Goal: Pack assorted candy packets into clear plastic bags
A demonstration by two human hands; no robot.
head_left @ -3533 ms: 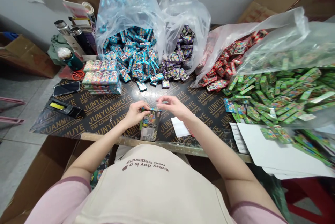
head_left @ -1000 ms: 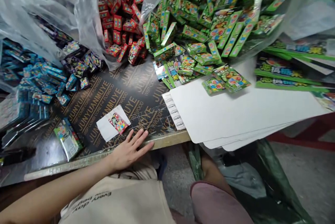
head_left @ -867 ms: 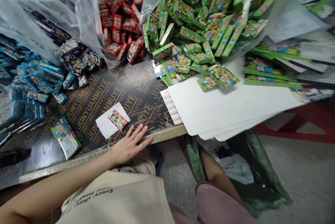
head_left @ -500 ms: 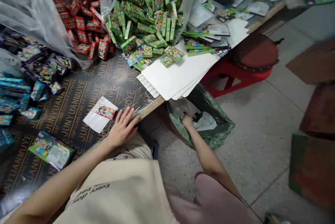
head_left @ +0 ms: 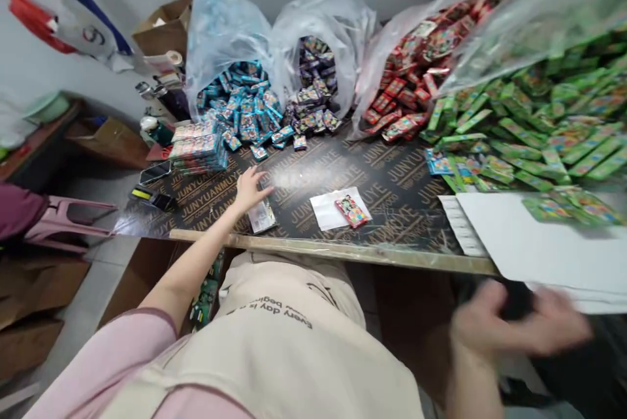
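My left hand lies on the dark plywood table with its fingers spread, its palm by the top edge of a flat printed packet. It grips nothing. To the right of the packet lies a white slip with a small red box on it. My right hand is below the table's front edge at the lower right. It is smeared by motion, so its fingers cannot be read.
Clear bags spill small boxes along the back: blue, purple, red, green. White card sheets overhang the right front edge. A stack of packs and a phone sit left. A pink stool stands on the floor.
The view swung back left to the table. My left hand went from the front edge by the white slip over to the packet. My right hand came up out of the green bag below.
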